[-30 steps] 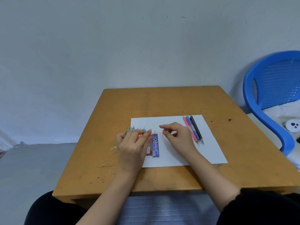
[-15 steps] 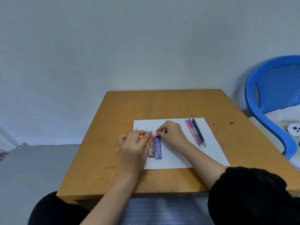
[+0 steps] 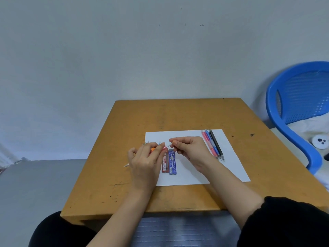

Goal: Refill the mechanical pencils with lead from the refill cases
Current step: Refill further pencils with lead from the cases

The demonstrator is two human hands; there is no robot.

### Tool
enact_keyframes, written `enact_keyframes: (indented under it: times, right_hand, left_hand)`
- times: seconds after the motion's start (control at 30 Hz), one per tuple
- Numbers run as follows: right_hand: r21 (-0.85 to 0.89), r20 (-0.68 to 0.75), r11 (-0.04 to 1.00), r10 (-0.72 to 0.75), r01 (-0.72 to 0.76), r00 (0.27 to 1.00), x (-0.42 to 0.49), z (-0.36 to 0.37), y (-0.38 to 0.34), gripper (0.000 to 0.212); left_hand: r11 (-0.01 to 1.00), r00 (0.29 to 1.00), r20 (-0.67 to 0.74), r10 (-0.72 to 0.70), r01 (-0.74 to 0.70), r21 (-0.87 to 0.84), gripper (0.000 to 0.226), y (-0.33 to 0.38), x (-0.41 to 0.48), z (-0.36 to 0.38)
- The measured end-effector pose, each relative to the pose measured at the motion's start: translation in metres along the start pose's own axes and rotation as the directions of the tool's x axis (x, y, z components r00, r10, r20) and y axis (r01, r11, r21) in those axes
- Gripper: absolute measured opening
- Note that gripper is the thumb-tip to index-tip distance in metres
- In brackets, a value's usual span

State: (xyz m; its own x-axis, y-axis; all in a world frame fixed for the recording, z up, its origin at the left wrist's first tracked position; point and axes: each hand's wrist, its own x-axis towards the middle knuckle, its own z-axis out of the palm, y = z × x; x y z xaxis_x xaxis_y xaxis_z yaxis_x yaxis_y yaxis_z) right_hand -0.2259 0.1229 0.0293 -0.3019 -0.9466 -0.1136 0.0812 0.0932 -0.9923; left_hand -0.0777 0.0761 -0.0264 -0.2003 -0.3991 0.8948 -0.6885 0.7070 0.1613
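1. A plain, sparsely furnished room, most like a simple study corner in a home or small office; which of the two cannot be told.
2. A bare grey-white wall (image 3: 160, 50) with a few small marks rises behind the table's far edge.
3. The small wooden table (image 3: 178, 114) is scuffed and stained, with grey floor (image 3: 35, 184) to its left.
4. A blue plastic chair (image 3: 302, 97) stands at the right.
5. Stationery lies on a white sheet of paper (image 3: 229, 166): mechanical pencils (image 3: 212, 146) and lead refill cases (image 3: 172, 163).
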Motion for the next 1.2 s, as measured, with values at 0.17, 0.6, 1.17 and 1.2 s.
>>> enact_keyframes:
  times: [0.17,0.6,1.17,1.2]
  right_hand:
    - [0.012,-0.025,1.0,-0.004,0.005,1.0,0.0,0.002,0.001,0.013]
    - [0.043,-0.047,0.998,0.053,-0.05,0.997,-0.003,0.01,0.009,0.011]
    - [0.261,-0.073,0.965,0.018,0.002,0.997,-0.006,0.006,0.004,0.013]
    - [0.346,-0.085,0.938,0.023,0.008,0.996,-0.003,0.004,0.001,0.013]
  left_hand:
    - [1.0,1.0,-0.004,0.007,-0.007,-0.008,0.011,0.0,0.0,-0.001]
    - [0.999,1.0,-0.015,0.02,-0.021,-0.034,0.013,-0.002,-0.001,0.001]
    - [0.982,1.0,0.02,-0.015,0.018,-0.186,0.021,-0.001,-0.004,0.004]
    - [0.968,0.995,0.069,-0.067,0.082,-0.235,0.021,-0.001,-0.004,0.002]
